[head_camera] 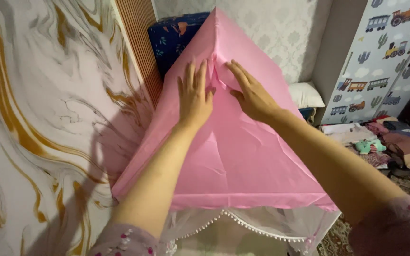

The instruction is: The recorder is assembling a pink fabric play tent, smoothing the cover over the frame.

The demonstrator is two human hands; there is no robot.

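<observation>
Head view: we pressed left hand (194,97) and right hand (251,95), fingers spread flat, on pink tent roof (243,161) beside marbled wall (39,118). Smoothing outward from central crease seemed best. Clothes pile (385,144) lay right.

both hands, left hand (195,97) beside right hand (251,97), lie on the tent roof (243,161); a cushion (305,95), perhaps, sits behind it.

Looks to me like home, likely child's bedroom: wardrobe door (395,52) papered with trains and cacti, pink play tent (233,156) with pom-pom trimmed netting, pillow (305,95) in corner, clothes heap (385,142) on floor, marble-pattern wall (39,118).
</observation>
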